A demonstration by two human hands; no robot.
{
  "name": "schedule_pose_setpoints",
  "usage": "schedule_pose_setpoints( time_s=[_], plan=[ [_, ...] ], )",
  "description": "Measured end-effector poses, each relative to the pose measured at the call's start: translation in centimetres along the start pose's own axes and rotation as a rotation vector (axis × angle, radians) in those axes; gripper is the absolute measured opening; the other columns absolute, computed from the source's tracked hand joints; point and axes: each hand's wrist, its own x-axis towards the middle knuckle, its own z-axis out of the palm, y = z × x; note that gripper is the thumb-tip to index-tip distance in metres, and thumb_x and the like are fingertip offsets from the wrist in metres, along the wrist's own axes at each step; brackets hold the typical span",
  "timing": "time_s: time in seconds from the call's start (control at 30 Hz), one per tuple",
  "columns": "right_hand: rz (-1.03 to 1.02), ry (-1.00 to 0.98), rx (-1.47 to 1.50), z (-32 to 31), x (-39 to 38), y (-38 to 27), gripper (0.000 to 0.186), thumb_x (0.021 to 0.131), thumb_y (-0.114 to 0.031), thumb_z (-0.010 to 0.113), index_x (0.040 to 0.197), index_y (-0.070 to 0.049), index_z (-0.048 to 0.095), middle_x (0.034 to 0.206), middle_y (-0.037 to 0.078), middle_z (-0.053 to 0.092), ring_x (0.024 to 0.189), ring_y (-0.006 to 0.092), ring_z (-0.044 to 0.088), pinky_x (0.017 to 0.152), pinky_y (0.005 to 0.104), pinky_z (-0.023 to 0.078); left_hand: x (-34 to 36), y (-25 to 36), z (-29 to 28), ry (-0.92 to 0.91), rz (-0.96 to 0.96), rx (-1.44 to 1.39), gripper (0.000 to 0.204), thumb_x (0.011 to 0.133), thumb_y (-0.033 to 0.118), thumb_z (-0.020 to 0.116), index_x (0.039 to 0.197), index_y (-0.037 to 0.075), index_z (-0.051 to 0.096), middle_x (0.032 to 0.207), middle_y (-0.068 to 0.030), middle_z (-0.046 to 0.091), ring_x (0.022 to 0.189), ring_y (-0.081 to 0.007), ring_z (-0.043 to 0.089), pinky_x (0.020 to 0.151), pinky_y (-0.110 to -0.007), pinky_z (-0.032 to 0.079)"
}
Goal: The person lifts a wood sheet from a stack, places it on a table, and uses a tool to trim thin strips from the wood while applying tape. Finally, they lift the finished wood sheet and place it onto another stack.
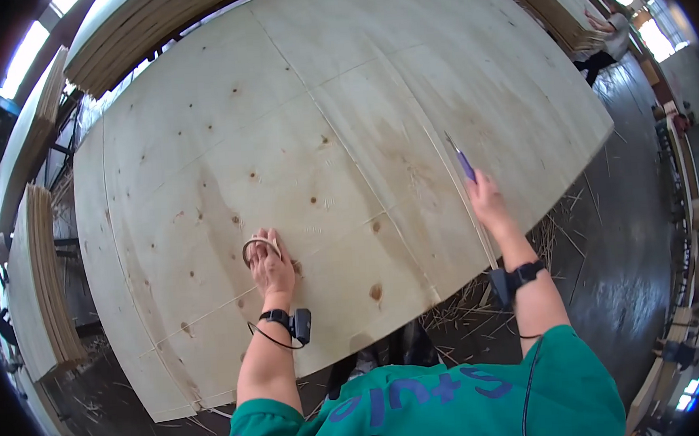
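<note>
A large sheet of pale plywood (pixel 326 236) with knots and seams lies before me. My right hand (pixel 488 200) is closed round the purple handle of a slim knife (pixel 465 164), whose thin tip points away over the panel's right half, beside a long narrow gap or strip along a seam. My left hand (pixel 272 264) rests on the sheet, left of the middle. Its fingers curl over a tan ring that looks like a roll of tape (pixel 248 253), partly hidden by them.
Stacks of plywood sheets stand at the far left (pixel 38 280), the back left (pixel 142 38) and the back right (pixel 545 2). Thin wood offcuts (pixel 566 239) litter the dark floor (pixel 618 232). Another person (pixel 614 37) is by the back-right stack.
</note>
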Motion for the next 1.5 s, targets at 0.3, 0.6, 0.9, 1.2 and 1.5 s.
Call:
schedule_pose_setpoints(
  time_s=[0.3, 0.6, 0.9, 1.2, 1.5],
  plan=[
    [-0.088, -0.294, 0.275, 21.5, 20.5, -17.0, 0.029, 0.104, -0.031, 0.039, 0.109, -0.003, 0.046, 0.079, 0.025, 0.066, 0.072, 0.0464, 0.065, 0.065, 0.0585, 0.049, -0.1, -0.4, -0.1, -0.086, 0.0, 0.053, 0.041, 0.094, 0.016, 0.056, 0.135, 0.014, 0.055, 0.143, -0.0115, 0.05, 0.136, -0.0363, 0.042, 0.111, -0.05, 0.034],
    [-0.11, -0.535, 0.101, 24.1, 27.6, -20.6, 0.031, 0.104, -0.027, 0.037, 0.111, 0.004, 0.041, 0.085, 0.032, 0.066, 0.079, 0.0475, 0.067, 0.07, 0.0561, 0.054, 0.3, -0.5, -0.4, -0.126, -0.007, 0.048, 0.045, 0.091, 0.013, 0.056, 0.136, 0.012, 0.054, 0.143, -0.0129, 0.05, 0.136, -0.0358, 0.042, 0.111, -0.051, 0.034],
    [-0.037, -0.711, -0.005, 22.3, 25.9, -21.7, 0.034, 0.105, -0.026, 0.037, 0.115, 0.007, 0.037, 0.094, 0.031, 0.068, 0.083, 0.0444, 0.069, 0.074, 0.0531, 0.055, 0.5, -0.5, -0.2, -0.113, -0.002, 0.047, 0.046, 0.09, 0.013, 0.056, 0.136, 0.012, 0.054, 0.144, -0.0133, 0.049, 0.136, -0.0362, 0.042, 0.112, -0.05, 0.033],
    [-0.036, -0.716, -0.007, 21.0, 22.6, -20.6, 0.034, 0.105, -0.026, 0.038, 0.115, 0.006, 0.036, 0.095, 0.033, 0.067, 0.089, 0.0459, 0.068, 0.077, 0.0519, 0.055, 0.3, -0.8, 0.2, -0.106, 0.02, 0.056, 0.047, 0.091, 0.013, 0.057, 0.138, 0.012, 0.054, 0.145, -0.013, 0.048, 0.136, -0.0355, 0.042, 0.112, -0.05, 0.033],
    [0.0, -0.755, 0.056, 18.1, 18.5, -19.8, 0.034, 0.105, -0.025, 0.038, 0.114, 0.008, 0.036, 0.093, 0.034, 0.066, 0.085, 0.0472, 0.067, 0.075, 0.0535, 0.054, 0.0, -0.7, 0.2, -0.087, 0.04, 0.069, 0.045, 0.093, 0.014, 0.057, 0.137, 0.012, 0.054, 0.143, -0.0129, 0.049, 0.136, -0.0353, 0.042, 0.112, -0.049, 0.033]
  ],
)
